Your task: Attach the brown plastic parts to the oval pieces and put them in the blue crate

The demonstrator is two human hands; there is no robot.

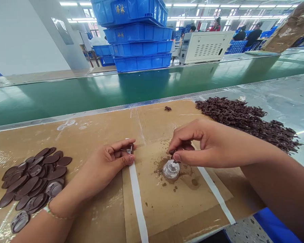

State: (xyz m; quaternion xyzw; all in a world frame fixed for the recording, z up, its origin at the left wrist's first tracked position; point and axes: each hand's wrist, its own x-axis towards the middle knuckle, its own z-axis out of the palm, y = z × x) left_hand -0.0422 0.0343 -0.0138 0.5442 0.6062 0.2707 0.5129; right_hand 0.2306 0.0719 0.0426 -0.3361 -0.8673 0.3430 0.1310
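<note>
My left hand (116, 157) pinches a small dark piece with a shiny edge (131, 148) between thumb and fingers, above the left white tape strip (138, 202). My right hand (190, 141) is closed in a pinch on a tiny dark brown piece (174, 159), just over a small round container with whitish contents (171, 169). That container stands on a stained cardboard sheet (162, 209). Flat brown oval pieces (27, 185) lie heaped at the left, beside my left forearm. A large pile of small dark brown pieces (240, 114) lies beyond my right forearm.
A green conveyor belt (91, 92) crosses behind the cardboard-covered table (101, 125). Stacked blue crates (142, 62) and a beige metal machine (205, 47) stand beyond it. A small brown cluster (168, 108) lies near the table's back edge. People sit in the far background.
</note>
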